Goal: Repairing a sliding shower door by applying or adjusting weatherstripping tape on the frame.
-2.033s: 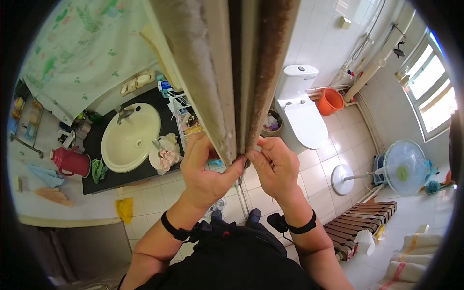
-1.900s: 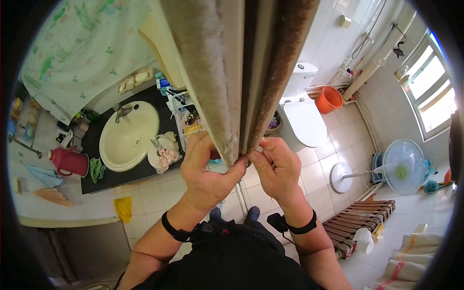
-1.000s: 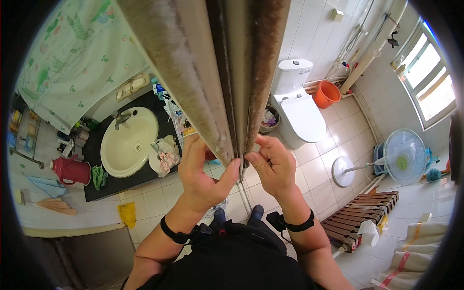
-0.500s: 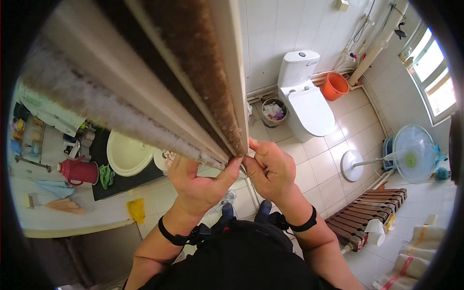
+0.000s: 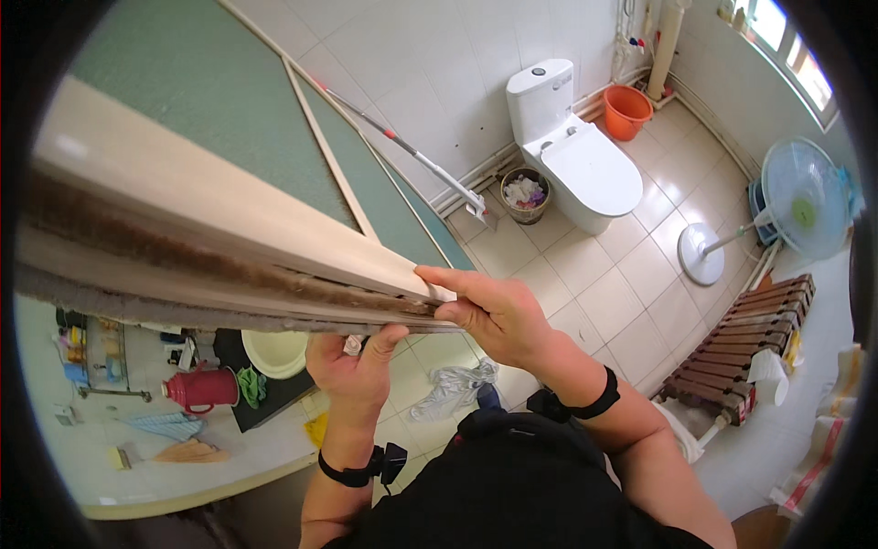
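Dirt, brown and thick, lies along the top edge of the door (image 5: 229, 274), so cleaning looks unfinished. The right hand (image 5: 498, 316) grips its end, fingers closed on the wood. The left hand (image 5: 352, 366) holds underneath, maybe pinching something small. Below sits the toilet (image 5: 572, 151).

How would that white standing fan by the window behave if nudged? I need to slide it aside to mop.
The fan would probably tip rather than slide: a wide round head sits on a thin pole above a smaller round base. It looks light, likely plastic, so a push low at the base should move it easily. The glossy floor tiles may let it skid.
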{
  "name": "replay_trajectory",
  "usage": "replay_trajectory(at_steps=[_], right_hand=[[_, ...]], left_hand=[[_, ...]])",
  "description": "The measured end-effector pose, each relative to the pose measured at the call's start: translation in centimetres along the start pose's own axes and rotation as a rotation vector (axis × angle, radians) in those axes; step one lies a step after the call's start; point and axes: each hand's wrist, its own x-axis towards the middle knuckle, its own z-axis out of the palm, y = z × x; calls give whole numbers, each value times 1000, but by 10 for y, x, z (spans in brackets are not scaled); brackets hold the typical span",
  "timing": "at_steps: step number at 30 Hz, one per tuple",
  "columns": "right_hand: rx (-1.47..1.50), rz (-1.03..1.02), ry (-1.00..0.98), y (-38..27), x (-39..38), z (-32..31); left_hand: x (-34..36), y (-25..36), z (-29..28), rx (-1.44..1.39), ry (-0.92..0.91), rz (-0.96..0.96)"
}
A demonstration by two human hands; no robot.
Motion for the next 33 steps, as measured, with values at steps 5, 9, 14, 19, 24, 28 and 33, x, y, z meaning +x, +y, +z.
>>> replay_trajectory(at_steps=[5, 9, 14, 19, 24, 28, 33], right_hand=[[2, 58, 156, 8, -16, -8], [-34, 126, 85, 12, -30, -10], [4, -152, 174, 31, -37, -3], [46, -153, 165, 54, -50, -11], [53, 66, 89, 65, -72, -32], [33, 130, 24, 73, -85, -53], [13, 227, -28, 87, -100, -71]], left_hand=[[-5, 14, 5, 2, -15, -76], [-4, 33, 51, -123, 290, 114], [-41, 20, 27, 328, 121, 256], [-33, 34, 70, 554, 158, 21], [-32, 37, 85, 620, 273, -79], [-36, 39, 92, 613, 324, -112], [-41, 43, 102, 570, 355, -104]])
